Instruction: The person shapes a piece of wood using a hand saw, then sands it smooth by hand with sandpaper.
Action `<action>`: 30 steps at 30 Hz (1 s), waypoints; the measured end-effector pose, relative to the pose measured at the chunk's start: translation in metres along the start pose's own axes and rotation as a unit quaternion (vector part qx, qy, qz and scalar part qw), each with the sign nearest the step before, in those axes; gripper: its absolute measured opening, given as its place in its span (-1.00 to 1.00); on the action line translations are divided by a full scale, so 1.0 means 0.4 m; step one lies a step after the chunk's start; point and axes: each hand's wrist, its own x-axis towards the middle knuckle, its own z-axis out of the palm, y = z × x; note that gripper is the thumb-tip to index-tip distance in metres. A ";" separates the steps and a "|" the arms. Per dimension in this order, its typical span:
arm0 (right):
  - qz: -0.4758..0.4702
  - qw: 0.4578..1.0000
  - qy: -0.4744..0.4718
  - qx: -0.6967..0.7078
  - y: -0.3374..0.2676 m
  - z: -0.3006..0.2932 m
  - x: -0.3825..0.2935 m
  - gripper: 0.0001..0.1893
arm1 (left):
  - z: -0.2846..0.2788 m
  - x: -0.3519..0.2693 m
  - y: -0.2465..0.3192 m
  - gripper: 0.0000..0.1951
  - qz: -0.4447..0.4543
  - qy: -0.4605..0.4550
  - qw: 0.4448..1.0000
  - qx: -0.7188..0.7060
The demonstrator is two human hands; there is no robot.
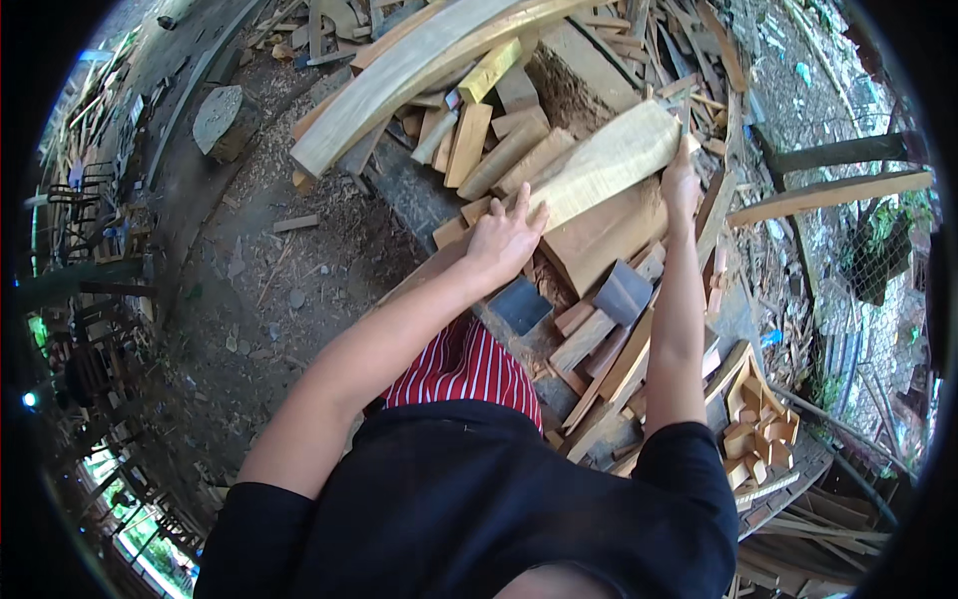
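Note:
A broad, pale wooden board (606, 165) with a curved outline lies slantwise over a larger wooden block (610, 236). My left hand (509, 236) rests on the board's near end, its fingers spread. At the far right end, my right hand (681, 187) grips a thin, upright tool (685, 118) against the board's edge. Most of its handle is hidden in the fist, and its exact kind cannot be made out. Below the board are a dark square block (520, 305) and a grey-faced block (623, 292).
A long curved timber (397, 86) arches across the back left. Short wood offcuts (469, 146) crowd beside the board, with more wood strips (625, 359) near my right forearm. Small angular wooden pieces (760, 427) are piled at right. A cut log (224, 123) stands on the chip-strewn ground.

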 end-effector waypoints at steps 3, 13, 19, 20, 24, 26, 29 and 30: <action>0.000 0.999 0.042 0.007 0.002 0.013 0.048 -0.36 | -0.002 0.006 -0.004 -0.27 0.004 0.011 1.000 0.012; 0.023 0.998 0.055 0.010 -0.016 -0.019 0.038 -0.52 | 0.003 0.004 -0.006 -0.28 0.004 0.008 1.000 0.026; 0.040 0.999 0.020 -0.006 -0.024 0.015 -0.015 -0.49 | 0.020 0.004 -0.003 -0.28 -0.010 -0.002 1.000 0.002; 0.025 0.999 0.026 -0.018 -0.024 0.004 -0.005 -0.49 | 0.024 0.011 -0.006 -0.26 -0.009 0.010 1.000 0.012; 0.043 0.997 0.057 0.009 -0.013 -0.011 0.041 -0.51 | 0.003 0.004 -0.011 -0.25 -0.004 0.008 1.000 -0.001; 0.043 0.996 0.080 0.021 0.007 0.019 0.048 -0.51 | 0.007 0.011 -0.006 -0.26 0.000 0.001 1.000 0.005; 0.040 0.998 0.037 0.026 -0.007 0.023 -0.002 -0.52 | 0.019 0.006 -0.023 -0.30 -0.007 0.018 1.000 0.000; 0.036 0.999 0.035 0.018 0.008 0.014 -0.013 -0.52 | 0.018 0.004 -0.015 -0.30 -0.004 0.017 1.000 0.002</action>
